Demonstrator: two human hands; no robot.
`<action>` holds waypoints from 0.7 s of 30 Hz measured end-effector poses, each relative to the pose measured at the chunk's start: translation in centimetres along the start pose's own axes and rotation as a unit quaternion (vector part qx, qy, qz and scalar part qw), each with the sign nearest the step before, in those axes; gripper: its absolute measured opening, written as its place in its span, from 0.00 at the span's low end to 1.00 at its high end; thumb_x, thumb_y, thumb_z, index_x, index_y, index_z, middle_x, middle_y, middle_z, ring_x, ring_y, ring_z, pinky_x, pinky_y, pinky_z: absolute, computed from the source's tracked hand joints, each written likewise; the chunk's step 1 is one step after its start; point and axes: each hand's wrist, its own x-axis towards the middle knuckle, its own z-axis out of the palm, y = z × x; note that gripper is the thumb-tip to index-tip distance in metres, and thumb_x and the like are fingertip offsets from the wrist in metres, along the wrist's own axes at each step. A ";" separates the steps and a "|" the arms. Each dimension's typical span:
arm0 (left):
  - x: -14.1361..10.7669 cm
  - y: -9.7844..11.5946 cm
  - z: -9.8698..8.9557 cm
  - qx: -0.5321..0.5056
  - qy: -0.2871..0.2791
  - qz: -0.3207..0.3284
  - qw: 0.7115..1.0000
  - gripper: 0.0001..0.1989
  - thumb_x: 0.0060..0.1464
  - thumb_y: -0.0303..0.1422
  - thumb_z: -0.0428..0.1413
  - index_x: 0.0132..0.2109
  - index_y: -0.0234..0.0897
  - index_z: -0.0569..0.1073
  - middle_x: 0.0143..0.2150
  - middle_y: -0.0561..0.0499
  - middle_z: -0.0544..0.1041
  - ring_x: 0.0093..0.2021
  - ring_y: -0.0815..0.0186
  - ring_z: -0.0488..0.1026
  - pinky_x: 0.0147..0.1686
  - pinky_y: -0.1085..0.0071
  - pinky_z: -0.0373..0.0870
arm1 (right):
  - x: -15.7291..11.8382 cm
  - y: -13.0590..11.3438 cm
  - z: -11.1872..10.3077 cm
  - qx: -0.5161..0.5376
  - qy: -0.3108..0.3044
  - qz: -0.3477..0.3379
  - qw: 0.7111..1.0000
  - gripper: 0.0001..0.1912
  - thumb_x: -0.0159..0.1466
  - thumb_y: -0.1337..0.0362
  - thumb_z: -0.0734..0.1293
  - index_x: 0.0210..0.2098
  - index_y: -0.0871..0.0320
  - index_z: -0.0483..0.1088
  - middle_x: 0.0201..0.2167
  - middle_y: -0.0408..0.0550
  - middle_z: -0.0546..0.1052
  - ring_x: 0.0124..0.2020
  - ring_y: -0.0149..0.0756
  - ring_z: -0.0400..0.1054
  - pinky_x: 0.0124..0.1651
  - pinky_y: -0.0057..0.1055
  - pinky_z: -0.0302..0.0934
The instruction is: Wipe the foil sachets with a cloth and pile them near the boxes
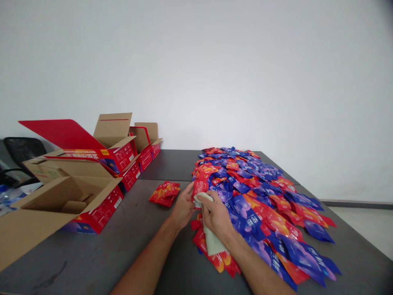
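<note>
A white wall (196, 73) is set behind the dark counter (129, 254). A red packet (200, 187) is pinched at its side by the left hand (183, 207); a pale cloth (213, 241) is gripped in the right hand (218, 215), over the packet's lower part. Both are held beside a heap (251, 217) of red and blue packets; open boxes (107, 211) are ranged at left

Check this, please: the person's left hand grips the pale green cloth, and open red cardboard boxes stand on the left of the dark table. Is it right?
Not quite: the head view shows the right hand, not the left hand, gripping the pale green cloth. Open red cardboard boxes do stand on the left of the dark table.
</note>
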 end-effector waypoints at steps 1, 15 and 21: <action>-0.1 -0.2 0.0 0.005 -0.002 -0.009 1.000 0.49 0.36 0.15 0.59 0.67 0.45 0.61 0.61 0.43 0.73 0.47 0.61 0.77 0.37 0.74 0.73 | 0.1 0.2 -0.1 -0.001 0.014 0.004 1.000 0.20 0.67 0.70 0.60 0.53 0.47 0.75 0.52 0.51 0.70 0.45 0.36 0.72 0.47 0.31 0.70; -0.3 -0.2 0.5 0.055 -0.014 -0.044 0.997 0.43 0.34 0.13 0.54 0.61 0.40 0.71 0.61 0.42 0.74 0.52 0.55 0.77 0.43 0.69 0.73 | 1.0 0.9 -1.4 0.006 0.105 0.052 0.993 0.19 0.69 0.66 0.59 0.58 0.52 0.71 0.55 0.56 0.67 0.55 0.42 0.67 0.58 0.42 0.66; 0.1 -0.7 -0.2 0.082 0.029 -0.026 0.996 0.40 0.40 0.18 0.58 0.63 0.40 0.69 0.60 0.43 0.75 0.53 0.57 0.76 0.46 0.70 0.71 | 0.4 0.0 -0.3 0.036 0.008 0.014 0.999 0.19 0.69 0.68 0.58 0.54 0.49 0.73 0.50 0.52 0.69 0.48 0.38 0.71 0.52 0.35 0.70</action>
